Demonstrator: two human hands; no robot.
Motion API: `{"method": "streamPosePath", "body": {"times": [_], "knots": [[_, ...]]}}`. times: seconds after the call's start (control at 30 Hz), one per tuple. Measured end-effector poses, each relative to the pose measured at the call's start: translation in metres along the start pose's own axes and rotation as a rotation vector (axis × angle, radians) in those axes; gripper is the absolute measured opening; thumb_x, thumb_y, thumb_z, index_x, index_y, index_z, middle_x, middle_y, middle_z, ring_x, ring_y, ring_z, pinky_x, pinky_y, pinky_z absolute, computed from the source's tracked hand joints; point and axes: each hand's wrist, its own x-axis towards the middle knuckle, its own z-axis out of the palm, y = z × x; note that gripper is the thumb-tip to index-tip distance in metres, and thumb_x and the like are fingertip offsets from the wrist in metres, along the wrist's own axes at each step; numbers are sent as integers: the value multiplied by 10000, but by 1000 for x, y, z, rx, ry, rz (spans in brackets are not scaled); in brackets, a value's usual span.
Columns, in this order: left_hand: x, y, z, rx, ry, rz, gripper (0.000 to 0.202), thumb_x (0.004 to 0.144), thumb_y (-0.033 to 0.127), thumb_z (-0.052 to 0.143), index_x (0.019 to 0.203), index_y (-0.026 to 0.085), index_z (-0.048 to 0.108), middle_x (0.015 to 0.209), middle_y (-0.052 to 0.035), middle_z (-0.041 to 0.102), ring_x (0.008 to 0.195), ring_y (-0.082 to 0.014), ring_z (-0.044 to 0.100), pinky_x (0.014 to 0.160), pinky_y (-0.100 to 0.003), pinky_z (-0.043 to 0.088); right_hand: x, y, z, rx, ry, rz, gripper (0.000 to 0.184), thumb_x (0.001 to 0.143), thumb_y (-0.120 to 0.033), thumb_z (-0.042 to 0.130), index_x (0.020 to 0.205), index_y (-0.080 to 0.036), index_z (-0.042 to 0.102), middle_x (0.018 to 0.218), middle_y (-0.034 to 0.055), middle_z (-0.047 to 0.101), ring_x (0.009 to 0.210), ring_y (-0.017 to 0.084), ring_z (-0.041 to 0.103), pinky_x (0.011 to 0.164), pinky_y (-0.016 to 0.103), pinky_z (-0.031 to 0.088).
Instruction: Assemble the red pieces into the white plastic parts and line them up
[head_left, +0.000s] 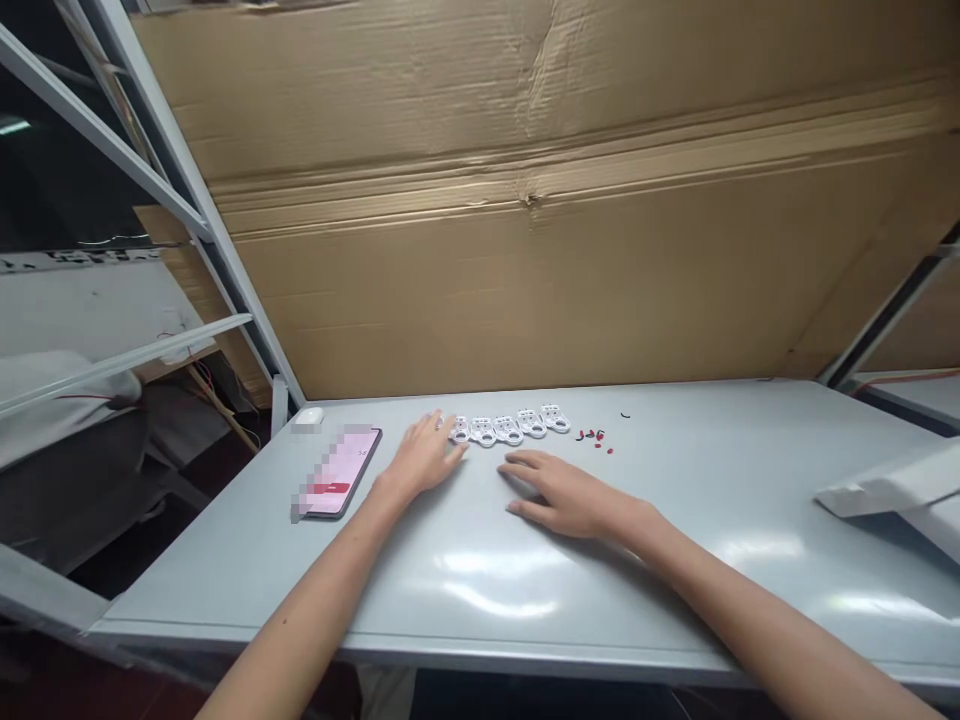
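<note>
A row of several small white plastic parts (508,431), each with a round ring at its near end, lies across the back of the grey table. My left hand (424,455) is at the left end of this row, fingers apart, partly covering the leftmost part. Just in front of the row rests my right hand (559,490), its fingers spread and nothing in them. Several tiny red and black pieces (592,436) are scattered right of the row, beyond my right hand. One thin black curved piece (625,415) lies apart from them.
A phone (341,472) with a lit pink screen lies left of my left hand. Behind it sits a small white case (308,416). A white box-like object (892,485) is at the right. Brown cardboard (555,290) walls off the back of the table (465,560), with a metal frame (202,190) at left.
</note>
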Motion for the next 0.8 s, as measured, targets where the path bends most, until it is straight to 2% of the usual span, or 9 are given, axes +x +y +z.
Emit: {"method": "streamPosePath", "body": {"times": [0.17, 0.33, 0.53, 0.7, 0.8], "knots": [[9, -22, 2, 3, -17, -38, 526, 964, 434, 432, 1374, 105, 449, 1431, -203, 489, 1369, -328, 417, 1096, -434, 355, -1, -5, -2, -4, -41, 32, 442, 968, -475, 430, 1296, -221, 585, 1301, 142, 584, 1160, 305, 555, 955, 439, 467], [7, -35, 15, -61, -6, -32, 610, 981, 465, 366, 1463, 92, 343, 1560, -191, 312, 1447, -291, 300, 1158, -402, 286, 1, -3, -1, -5, -33, 24, 450, 965, -479, 432, 1295, -213, 581, 1312, 150, 580, 1193, 320, 536, 966, 451, 461], [6, -38, 19, -108, 21, -47, 614, 963, 461, 396, 1479, 134, 335, 1569, -183, 293, 1438, -319, 309, 1141, -441, 314, 2, -1, 1, -24, -44, 22, 439, 966, -463, 435, 1286, -200, 580, 1303, 152, 584, 1196, 315, 538, 973, 447, 460], [5, -35, 18, -96, 45, -45, 568, 969, 435, 384, 1441, 121, 376, 1501, -185, 419, 1399, -318, 387, 1118, -429, 355, 2, -4, 0, -20, -36, 30, 421, 960, -450, 454, 1277, -207, 588, 1288, 146, 596, 1175, 311, 552, 966, 440, 466], [6, -39, 20, -125, 66, -40, 592, 952, 448, 414, 1444, 121, 370, 1515, -177, 401, 1417, -312, 356, 1137, -432, 332, 2, -5, 0, -9, -21, 28, 417, 962, -450, 450, 1277, -216, 591, 1290, 143, 595, 1165, 310, 558, 964, 440, 468]]}}
